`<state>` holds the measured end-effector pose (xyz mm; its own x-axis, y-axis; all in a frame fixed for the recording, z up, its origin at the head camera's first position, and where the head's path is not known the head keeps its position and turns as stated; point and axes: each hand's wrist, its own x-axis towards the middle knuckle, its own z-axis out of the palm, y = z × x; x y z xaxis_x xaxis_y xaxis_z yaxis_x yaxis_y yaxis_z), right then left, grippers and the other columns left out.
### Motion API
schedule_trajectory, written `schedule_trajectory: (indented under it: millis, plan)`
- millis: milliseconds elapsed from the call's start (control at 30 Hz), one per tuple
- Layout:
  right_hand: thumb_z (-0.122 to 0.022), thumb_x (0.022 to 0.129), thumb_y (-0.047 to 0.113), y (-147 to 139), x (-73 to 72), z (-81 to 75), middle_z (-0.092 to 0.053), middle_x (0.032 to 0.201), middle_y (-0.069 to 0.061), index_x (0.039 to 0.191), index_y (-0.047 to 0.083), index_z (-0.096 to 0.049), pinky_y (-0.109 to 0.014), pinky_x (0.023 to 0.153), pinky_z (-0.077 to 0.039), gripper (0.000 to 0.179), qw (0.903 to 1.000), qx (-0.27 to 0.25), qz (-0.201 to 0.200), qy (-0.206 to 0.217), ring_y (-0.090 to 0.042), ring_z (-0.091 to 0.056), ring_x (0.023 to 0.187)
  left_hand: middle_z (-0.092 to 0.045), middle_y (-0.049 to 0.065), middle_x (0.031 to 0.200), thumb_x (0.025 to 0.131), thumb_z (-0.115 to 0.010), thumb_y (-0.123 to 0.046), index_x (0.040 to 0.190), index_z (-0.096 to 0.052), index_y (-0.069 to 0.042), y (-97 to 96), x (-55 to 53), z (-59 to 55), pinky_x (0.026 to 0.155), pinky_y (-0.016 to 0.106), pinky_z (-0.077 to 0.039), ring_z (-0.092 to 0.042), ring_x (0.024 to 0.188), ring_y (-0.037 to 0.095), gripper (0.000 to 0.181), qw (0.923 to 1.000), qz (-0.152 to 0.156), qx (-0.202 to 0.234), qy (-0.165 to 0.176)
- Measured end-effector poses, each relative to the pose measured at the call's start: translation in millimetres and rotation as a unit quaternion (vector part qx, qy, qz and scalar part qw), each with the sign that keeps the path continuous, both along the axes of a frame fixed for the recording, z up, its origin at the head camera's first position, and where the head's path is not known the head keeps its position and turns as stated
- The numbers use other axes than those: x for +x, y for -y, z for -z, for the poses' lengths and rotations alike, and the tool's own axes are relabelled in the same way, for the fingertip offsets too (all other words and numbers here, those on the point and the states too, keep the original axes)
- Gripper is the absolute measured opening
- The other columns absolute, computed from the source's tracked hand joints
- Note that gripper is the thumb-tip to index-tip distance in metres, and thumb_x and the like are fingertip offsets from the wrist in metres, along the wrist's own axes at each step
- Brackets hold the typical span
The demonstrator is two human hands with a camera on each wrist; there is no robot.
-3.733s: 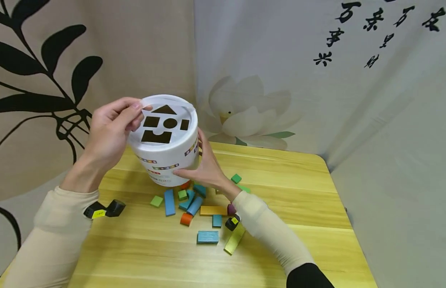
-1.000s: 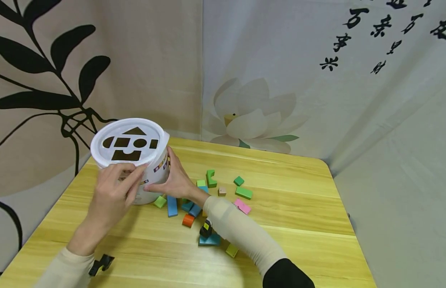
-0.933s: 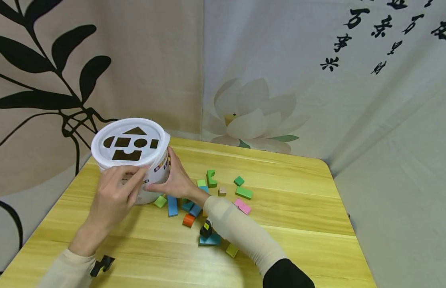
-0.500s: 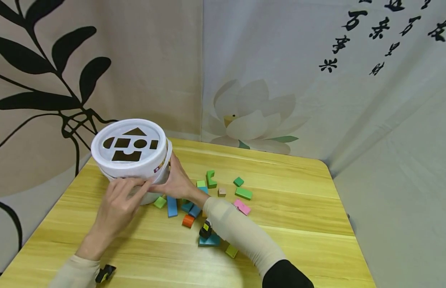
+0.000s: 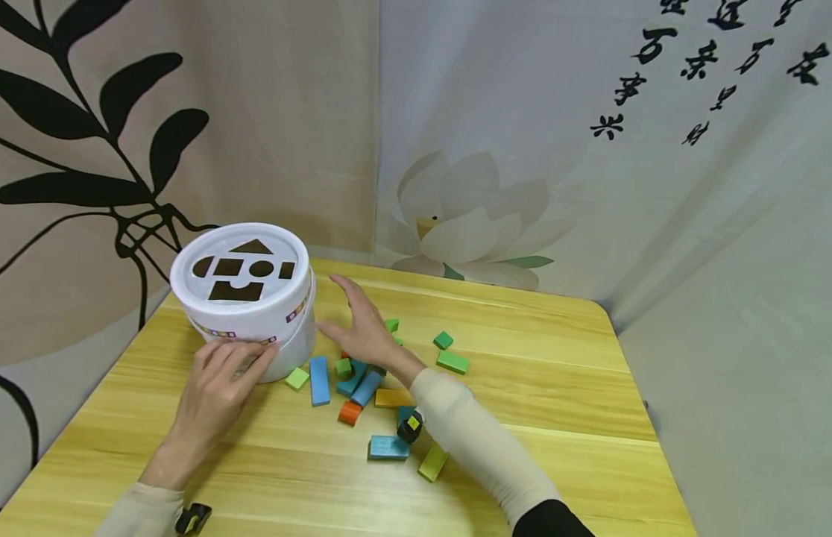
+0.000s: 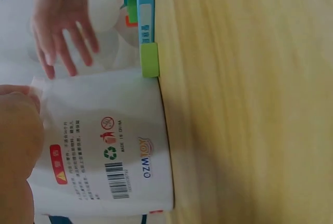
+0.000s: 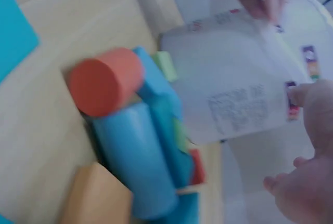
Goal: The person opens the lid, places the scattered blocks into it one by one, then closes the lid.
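Note:
A white lidded bucket stands on the left of the table, its lid cut with dark shape holes. My left hand is at the bucket's front and pinches its thin white handle, which hangs down round the side. The left wrist view shows printing and a barcode on the bucket wall. My right hand is apart from the bucket, just right of it, fingers spread, above coloured blocks. Among these are a blue cylinder, a red cylinder and a blue plank.
More blocks lie to the right and front: a green plank, a small green cube, an orange plank, a teal brick and a yellow-green plank. A printed curtain hangs behind the wooden table.
The bucket, earlier held up in both hands, now stands at the left. My left hand has brought the handle down at the front. The right hand has let go and moved right.

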<state>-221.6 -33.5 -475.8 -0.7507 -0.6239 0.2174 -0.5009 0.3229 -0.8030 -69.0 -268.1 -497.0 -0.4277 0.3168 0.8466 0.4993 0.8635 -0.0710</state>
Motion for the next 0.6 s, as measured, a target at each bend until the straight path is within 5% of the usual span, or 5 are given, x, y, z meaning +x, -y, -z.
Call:
schedule_trajectory:
  millis: [300, 500, 600]
  plan:
    - [-0.070, 0.110, 0.023, -8.8, -1.0, -54.4, -0.046, 0.176, -0.016, 0.163, 0.004, -0.052, -0.054, 0.136, -0.038, 0.059, 0.9850, -0.057, -0.030, -0.160, -0.035, -0.046, 0.165, -0.079, 0.018, 0.105, 0.102, -0.058, 0.000, 0.124, -0.084, -0.003, 1.3, 2.2, 4.0, 0.097, 0.059, -0.043, -0.070, 0.096, 0.041, 0.034, 0.9995, 0.003, 0.031, -0.003]
    - [-0.080, 0.105, 0.019, 9.6, 8.2, -83.6, -0.061, 0.160, -0.023, 0.148, 0.000, -0.064, -0.038, 0.139, -0.034, 0.050, 0.9355, -0.045, -0.087, -0.340, -0.039, -0.055, 0.156, -0.078, 0.020, 0.107, 0.087, -0.067, 0.006, 0.125, -0.084, -0.004, 4.2, 4.0, 9.2, 0.096, 0.057, -0.040, -0.068, 0.097, 0.043, 0.043, 0.9985, 0.007, 0.054, 0.011]
    - [-0.081, 0.104, 0.024, 18.6, 12.8, -88.4, -0.066, 0.154, -0.021, 0.145, 0.001, -0.068, -0.037, 0.139, -0.033, 0.048, 0.9147, -0.020, -0.098, -0.391, -0.040, -0.057, 0.153, -0.078, 0.021, 0.106, 0.093, -0.068, 0.001, 0.120, -0.085, -0.003, 2.0, 3.4, 8.7, 0.095, 0.055, -0.039, -0.067, 0.095, 0.042, 0.033, 0.9973, 0.015, 0.072, 0.000]
